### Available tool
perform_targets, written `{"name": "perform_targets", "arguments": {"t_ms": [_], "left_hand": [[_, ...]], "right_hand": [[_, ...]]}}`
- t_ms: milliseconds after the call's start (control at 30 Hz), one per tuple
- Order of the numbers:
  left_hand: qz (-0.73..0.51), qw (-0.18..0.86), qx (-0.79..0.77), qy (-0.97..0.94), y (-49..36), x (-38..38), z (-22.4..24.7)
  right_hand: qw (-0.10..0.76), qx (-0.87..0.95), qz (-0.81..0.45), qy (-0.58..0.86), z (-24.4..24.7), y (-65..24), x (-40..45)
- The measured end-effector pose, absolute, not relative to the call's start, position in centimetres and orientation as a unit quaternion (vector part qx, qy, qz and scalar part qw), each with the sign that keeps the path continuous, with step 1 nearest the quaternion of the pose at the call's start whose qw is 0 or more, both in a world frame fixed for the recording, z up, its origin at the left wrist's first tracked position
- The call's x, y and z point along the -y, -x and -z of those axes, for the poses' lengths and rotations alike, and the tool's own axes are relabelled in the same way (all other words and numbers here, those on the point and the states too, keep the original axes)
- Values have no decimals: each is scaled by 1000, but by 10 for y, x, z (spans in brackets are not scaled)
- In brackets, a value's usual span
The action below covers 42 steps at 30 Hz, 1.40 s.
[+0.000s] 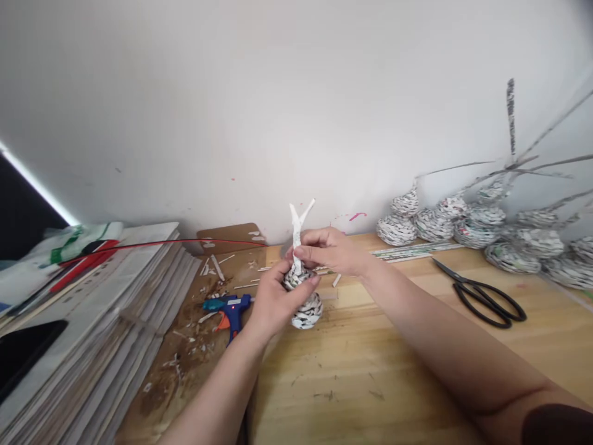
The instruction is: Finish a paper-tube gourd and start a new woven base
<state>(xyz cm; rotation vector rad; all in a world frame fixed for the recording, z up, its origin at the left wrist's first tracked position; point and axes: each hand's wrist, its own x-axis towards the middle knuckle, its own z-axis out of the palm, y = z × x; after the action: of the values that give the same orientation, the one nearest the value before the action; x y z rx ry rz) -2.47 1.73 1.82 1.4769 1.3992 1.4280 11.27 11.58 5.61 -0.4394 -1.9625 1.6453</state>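
A small gourd woven from rolled newspaper strips (306, 314) is held upright above the wooden table, at the middle of the view. My left hand (283, 295) is wrapped round its upper bulb, the thumb lying across the front. Higher up, my right hand (331, 250) pinches the white paper stem, which forks into two tips at the top. My fingers hide part of the upper bulb and the stem's base. Just left of my left hand lies a blue glue gun (234, 307) with an orange trigger and a small red light.
Black-handled scissors (482, 293) lie on the wooden table (352, 371) at right. Several woven paper gourds (435, 224) stand behind, some with long loose strips sticking out. Rolled paper sticks (407, 253) lie near the wall. A stack of newspapers (139, 309) rises at left beside scrap-strewn brown board (185, 364).
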Motion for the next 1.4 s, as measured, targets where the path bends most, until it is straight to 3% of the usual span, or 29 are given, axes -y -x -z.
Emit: {"name": "perform_targets", "arguments": {"t_ms": [333,533,833,1033,1400], "left_hand": [[-538,338,-490,-596,26,-21,-16],[-533,392,-420,-622,27,-21,-17],[-530,418,-416,-609,30,-21,-19],[-619,324,-452,-553,34,-26,-16],[-586,224,-497,-599,36,-28,-14]], "right_hand": [[326,704,-594,213,-46,-103,-106],[292,686,-641,182,-50,-108,-110],[332,639,-658,221,-53,-103,-105],[342,721,-562,215,-58,-110,-115],[354,814,-339,311,-64,-105,-88]]}}
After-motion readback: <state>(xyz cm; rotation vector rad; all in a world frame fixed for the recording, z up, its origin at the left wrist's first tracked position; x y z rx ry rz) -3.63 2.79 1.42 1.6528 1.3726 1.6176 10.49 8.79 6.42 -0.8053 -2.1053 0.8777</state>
